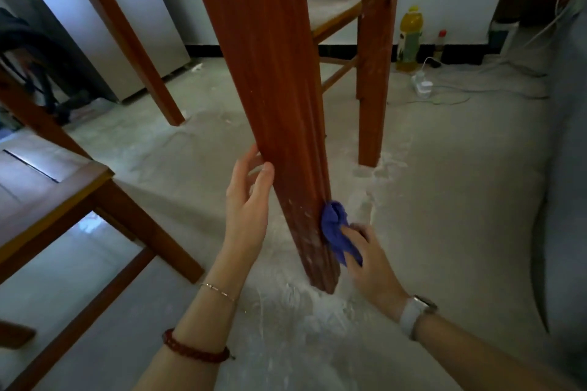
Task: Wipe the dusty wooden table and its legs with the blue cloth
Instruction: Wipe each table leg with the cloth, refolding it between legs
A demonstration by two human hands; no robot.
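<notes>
The head view looks down under the wooden table, with the nearest table leg (270,105) running from the top centre down to the floor (444,200) in the near middle. Pale specks show on the lower part of the leg, and white dust (298,311) lies spread on the floor around its foot. The left hand (247,200) lies against the left side of this leg about halfway down, fingers fairly straight and relaxed, thumb touching the front edge and holding nothing. The right hand (371,260) is lower, at the right of the leg near its foot, and its fingers are curled around the bunched blue cloth (336,228), which is pressed against the leg's right edge. A pale wristwatch (413,314) sits on the right wrist; a thin chain (219,290) and a red bead bracelet (193,347) are on the left forearm. Farther off stand two more table legs, one to the right (374,57) and one to the left (136,51). A wooden chair (63,200) fills the near left. By the far wall stand a yellow bottle (409,38) and a white power strip (422,86).
</notes>
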